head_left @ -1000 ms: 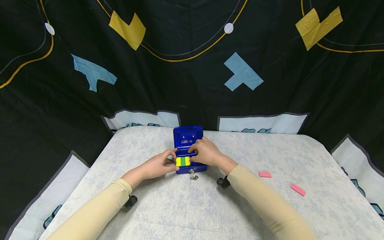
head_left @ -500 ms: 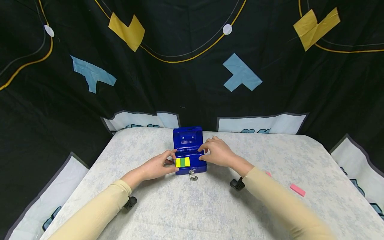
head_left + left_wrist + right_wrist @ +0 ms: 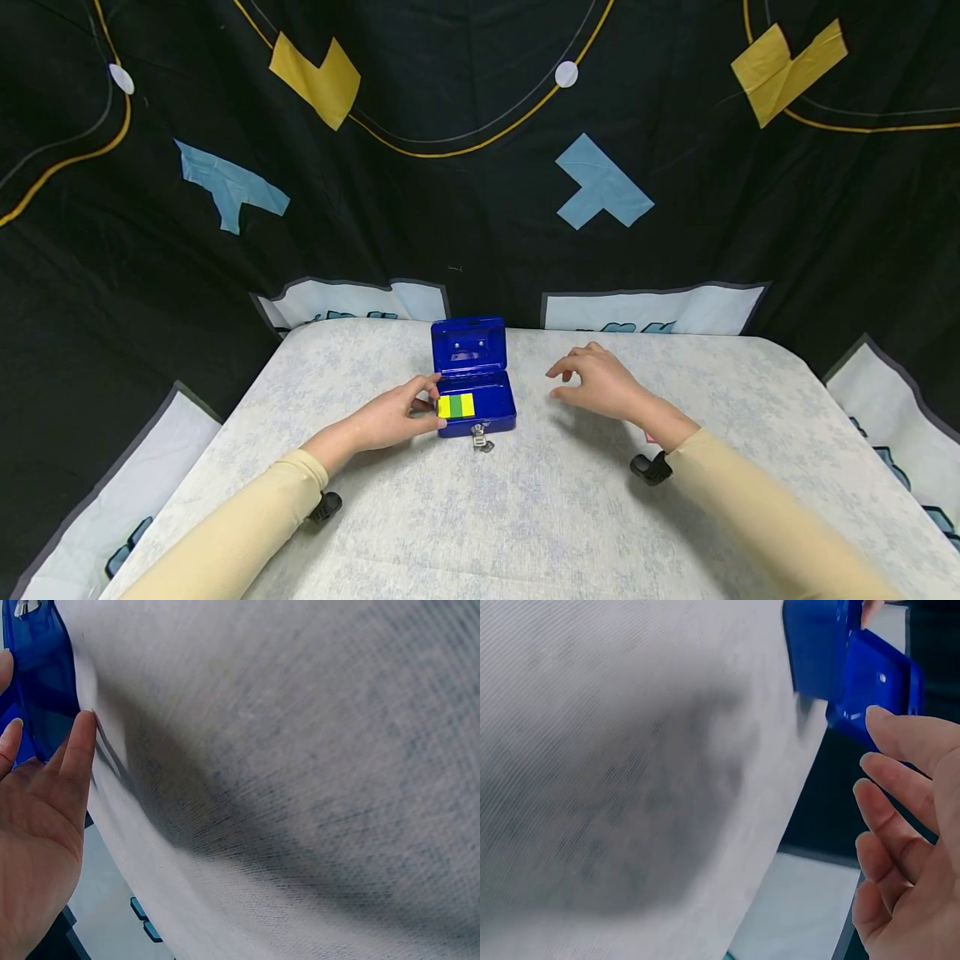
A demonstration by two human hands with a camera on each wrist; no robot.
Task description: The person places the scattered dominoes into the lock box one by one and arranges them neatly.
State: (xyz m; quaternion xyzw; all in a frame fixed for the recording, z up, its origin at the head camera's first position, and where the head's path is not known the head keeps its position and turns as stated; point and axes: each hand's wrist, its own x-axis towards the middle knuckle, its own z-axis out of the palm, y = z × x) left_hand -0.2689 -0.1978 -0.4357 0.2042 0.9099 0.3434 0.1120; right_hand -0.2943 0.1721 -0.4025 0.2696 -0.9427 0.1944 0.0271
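A small blue metal cash box (image 3: 497, 398) stands on the table in the head view with its lid (image 3: 471, 346) raised. Yellow and green blocks (image 3: 457, 406) lie side by side in the left part of it. My left hand (image 3: 386, 413) holds the box's left side, its thumb at the front corner and its index finger farther back. Off to the right of the box, my right hand (image 3: 602, 384) hovers above the table with loosely bent fingers and nothing in them; the right wrist view shows that hand (image 3: 919, 817) beside the box (image 3: 817, 649).
A small padlock with keys (image 3: 481, 438) hangs at the box's front. One pink block (image 3: 649, 437) peeks out beside my right wrist. The table wears a pale patterned cloth (image 3: 480, 517). A black curtain (image 3: 465, 233) hangs behind it.
My right hand has come out of the box and moved right, leaving the blocks inside. My right forearm now covers most of the pink blocks. The left hand keeps its place.
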